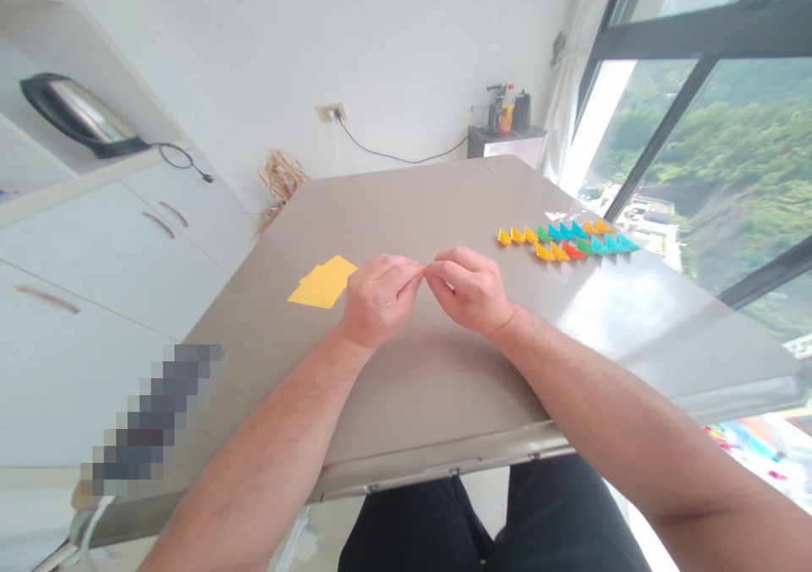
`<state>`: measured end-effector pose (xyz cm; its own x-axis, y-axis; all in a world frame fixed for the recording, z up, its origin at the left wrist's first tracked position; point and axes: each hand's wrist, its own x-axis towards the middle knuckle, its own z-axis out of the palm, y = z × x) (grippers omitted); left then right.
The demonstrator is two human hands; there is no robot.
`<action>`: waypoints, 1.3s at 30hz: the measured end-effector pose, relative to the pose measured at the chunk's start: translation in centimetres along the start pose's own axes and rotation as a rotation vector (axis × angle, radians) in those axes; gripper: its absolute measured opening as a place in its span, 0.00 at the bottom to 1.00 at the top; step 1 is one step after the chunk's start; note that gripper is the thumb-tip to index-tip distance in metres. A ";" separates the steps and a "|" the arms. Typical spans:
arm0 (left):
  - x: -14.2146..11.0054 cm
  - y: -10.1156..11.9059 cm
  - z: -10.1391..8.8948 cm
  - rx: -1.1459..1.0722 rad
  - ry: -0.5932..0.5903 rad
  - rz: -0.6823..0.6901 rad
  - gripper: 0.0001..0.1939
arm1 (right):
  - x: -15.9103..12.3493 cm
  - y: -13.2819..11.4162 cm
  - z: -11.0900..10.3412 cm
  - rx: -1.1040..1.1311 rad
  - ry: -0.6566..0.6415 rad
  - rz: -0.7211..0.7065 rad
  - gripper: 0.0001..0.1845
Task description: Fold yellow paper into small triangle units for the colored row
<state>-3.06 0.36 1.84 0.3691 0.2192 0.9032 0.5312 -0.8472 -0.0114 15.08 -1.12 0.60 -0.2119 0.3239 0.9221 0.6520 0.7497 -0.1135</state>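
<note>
My left hand [384,299] and my right hand [468,288] meet above the middle of the table, both closed in a pinch with fingertips almost touching. Between the fingertips shows a tiny orange bit of what looks like folded paper [424,272]; the fingers hide most of it. Just left of my left hand lie several flat sheets of yellow paper [320,286], loosely stacked. Farther off to the right of my right hand, small folded paper boats [574,250] stand in two rows, in yellow, orange, red, green and blue.
The grey table [406,208] reaches toward the far wall. A pixelated dark object [156,420] is at its left edge. Beyond it, a small cabinet [507,142] bears bottles. A kettle [89,115] sits on the left shelf; a large window [716,132] is at right.
</note>
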 end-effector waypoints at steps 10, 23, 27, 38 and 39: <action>-0.1 0.3 0.0 -0.042 -0.011 -0.120 0.03 | -0.1 -0.2 0.0 0.049 -0.067 0.100 0.14; 0.1 -0.2 0.0 -0.084 -0.046 -0.202 0.04 | -0.1 -0.1 0.3 0.084 0.037 0.126 0.09; -0.3 -0.3 0.5 -0.140 -0.094 -0.362 0.11 | -0.3 -0.1 0.4 0.133 0.059 0.204 0.09; -0.5 0.3 1.1 -0.374 -0.151 -0.635 0.06 | 0.2 -0.4 0.0 0.223 0.010 0.314 0.09; -0.5 0.3 1.1 -0.412 -0.153 -0.653 0.06 | 0.3 -0.4 0.0 0.225 0.008 0.335 0.09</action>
<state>-2.22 0.56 0.95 0.1965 0.7733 0.6028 0.3619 -0.6286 0.6884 14.79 -1.37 0.90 -0.0086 0.5676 0.8233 0.5084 0.7114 -0.4852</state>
